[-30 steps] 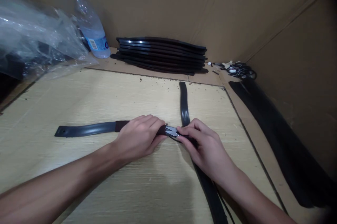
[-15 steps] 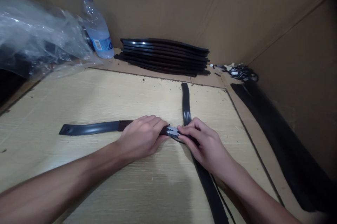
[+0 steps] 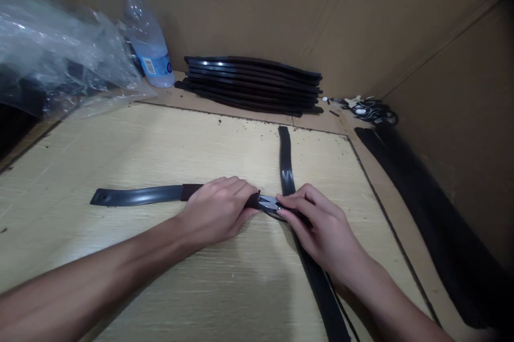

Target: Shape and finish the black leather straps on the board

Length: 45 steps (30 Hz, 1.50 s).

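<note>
My left hand [image 3: 220, 205] is closed over a dark strap [image 3: 138, 196] on the board, which has a smooth end with a small hole and a brown wrapped section. In my right hand [image 3: 321, 221] is a small pair of thread snips [image 3: 270, 202], its silver blades slightly parted and pointing left. The blade tips meet the strap's edge just beside my left fingertips, at a small dark tuft. Beneath my right hand, a second black strap [image 3: 286, 157] runs from the board's far side toward the near edge. The snips' handles are mostly hidden by my fingers.
Several dark straps lie stacked [image 3: 252, 85] against the cardboard wall [image 3: 241, 5]. A water bottle [image 3: 150, 42] and clear plastic bags [image 3: 60, 47] stand at back left. Cord scraps [image 3: 373, 110] and long black strips [image 3: 425, 224] lie along the right. Crumbs dot the pale board [image 3: 160, 144].
My right hand and the snips have shifted slightly to the right. My left hand stays on the strap, almost unmoved.
</note>
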Tool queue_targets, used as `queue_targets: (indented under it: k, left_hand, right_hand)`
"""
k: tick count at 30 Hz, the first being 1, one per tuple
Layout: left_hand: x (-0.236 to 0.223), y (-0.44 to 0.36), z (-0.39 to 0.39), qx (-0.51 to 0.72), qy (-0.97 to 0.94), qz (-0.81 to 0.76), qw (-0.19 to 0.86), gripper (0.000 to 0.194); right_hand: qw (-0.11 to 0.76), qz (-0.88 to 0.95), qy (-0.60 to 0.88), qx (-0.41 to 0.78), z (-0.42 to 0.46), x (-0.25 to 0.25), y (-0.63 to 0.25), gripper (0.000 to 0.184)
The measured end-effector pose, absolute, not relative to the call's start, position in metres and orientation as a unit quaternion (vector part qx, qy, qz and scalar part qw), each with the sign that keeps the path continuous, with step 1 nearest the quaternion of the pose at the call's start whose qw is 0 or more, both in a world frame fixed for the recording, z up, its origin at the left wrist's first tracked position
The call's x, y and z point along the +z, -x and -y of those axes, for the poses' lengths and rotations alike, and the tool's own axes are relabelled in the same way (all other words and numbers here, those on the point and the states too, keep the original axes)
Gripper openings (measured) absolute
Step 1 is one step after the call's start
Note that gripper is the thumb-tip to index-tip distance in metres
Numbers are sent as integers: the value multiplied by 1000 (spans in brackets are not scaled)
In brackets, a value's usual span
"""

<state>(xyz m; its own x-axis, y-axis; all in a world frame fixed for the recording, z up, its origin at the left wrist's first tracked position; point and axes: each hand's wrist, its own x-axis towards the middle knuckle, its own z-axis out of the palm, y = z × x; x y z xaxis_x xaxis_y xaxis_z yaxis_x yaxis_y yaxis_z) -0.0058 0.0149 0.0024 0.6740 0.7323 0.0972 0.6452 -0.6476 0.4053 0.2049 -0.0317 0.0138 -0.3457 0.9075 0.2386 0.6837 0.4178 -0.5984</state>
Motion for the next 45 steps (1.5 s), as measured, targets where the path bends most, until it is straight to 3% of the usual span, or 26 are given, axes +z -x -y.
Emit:
queue_targets:
  k: [15,29,45]
  left_hand:
    - [2,4,-14,137,-899,-385,158,29]
    - [1,4,-14,142,-901,-380,153,30]
    - [0,3,-15,141,-906,-371,146,28]
  right_hand:
    - [249,743,568,252,33,26,-192,8]
    - [280,779,511,229,26,18,-197,14]
    - [235,841,441,206,10,12,-212,20]
